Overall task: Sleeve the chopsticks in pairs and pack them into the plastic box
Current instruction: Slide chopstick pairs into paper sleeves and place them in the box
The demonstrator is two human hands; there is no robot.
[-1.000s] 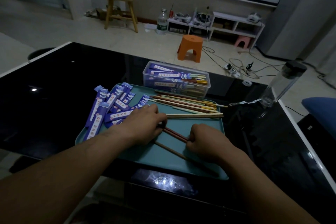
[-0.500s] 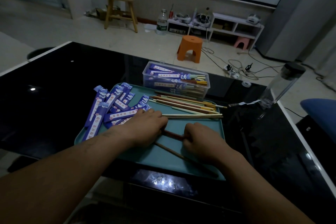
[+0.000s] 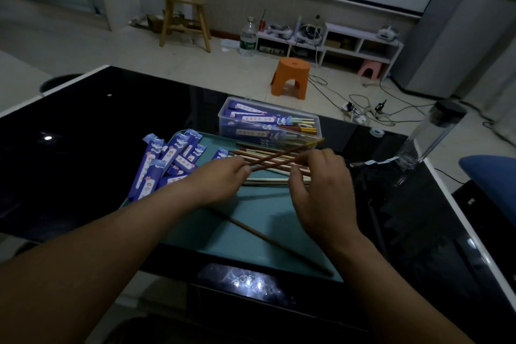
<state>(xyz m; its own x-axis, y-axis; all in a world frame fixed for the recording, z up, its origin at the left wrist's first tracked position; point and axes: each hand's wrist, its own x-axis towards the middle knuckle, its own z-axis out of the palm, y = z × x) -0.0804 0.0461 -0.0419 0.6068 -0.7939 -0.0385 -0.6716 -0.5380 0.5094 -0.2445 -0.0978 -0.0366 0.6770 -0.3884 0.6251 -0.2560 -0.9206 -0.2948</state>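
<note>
Both hands hold a pair of reddish-brown chopsticks (image 3: 275,158) lifted above the teal tray (image 3: 251,237). My left hand (image 3: 220,179) pinches their near ends; my right hand (image 3: 318,173) grips them further along, and their yellow tips point toward the plastic box (image 3: 268,123). That clear box holds several sleeved pairs. Loose chopsticks (image 3: 268,176) lie in a pile under the hands. Several empty blue paper sleeves (image 3: 164,165) are heaped on the tray's left side. One brown chopstick (image 3: 273,243) lies alone across the tray's near part.
The tray sits on a glossy black table (image 3: 83,148) with a white edge. A clear bottle with a black cap (image 3: 435,134) stands at the right. A small roll of tape (image 3: 377,132) lies behind it. An orange stool (image 3: 291,75) stands on the floor beyond.
Both hands rose from the tray's near middle and moved toward the box, lifting the reddish-brown pair off the tray. The single brown chopstick stayed behind.
</note>
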